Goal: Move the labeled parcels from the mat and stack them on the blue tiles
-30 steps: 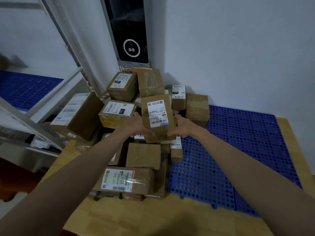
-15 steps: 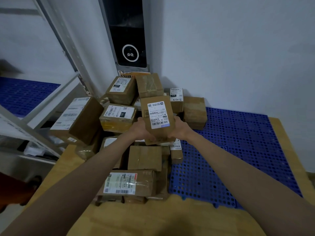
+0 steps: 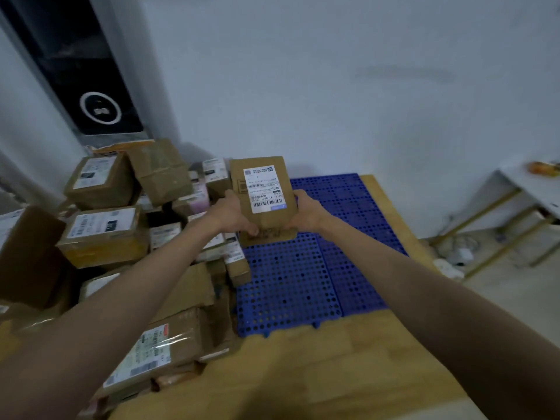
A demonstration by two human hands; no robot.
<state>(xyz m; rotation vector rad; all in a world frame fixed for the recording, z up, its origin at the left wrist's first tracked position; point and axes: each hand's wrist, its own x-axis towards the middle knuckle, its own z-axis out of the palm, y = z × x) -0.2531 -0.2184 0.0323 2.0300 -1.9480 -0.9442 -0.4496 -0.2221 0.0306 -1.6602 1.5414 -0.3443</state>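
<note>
I hold a small brown cardboard parcel [image 3: 261, 195] with a white barcode label facing me. My left hand [image 3: 232, 215] grips its left side and my right hand [image 3: 306, 210] grips its right side. The parcel hangs in the air over the left edge of the blue perforated tiles [image 3: 306, 274], which lie bare on a wooden mat [image 3: 303, 371]. A heap of labeled cardboard parcels [image 3: 103, 228] fills the mat to the left of the tiles.
A white wall rises behind the tiles. A dark panel with a white ring [image 3: 100, 107] stands at the back left. At the right, a white table with gold legs [image 3: 515, 213] stands over cables on the floor.
My hands have carried the parcel to the right, away from the heap and over the edge of the blue tiles. My view has swung right, bringing the white table in.
</note>
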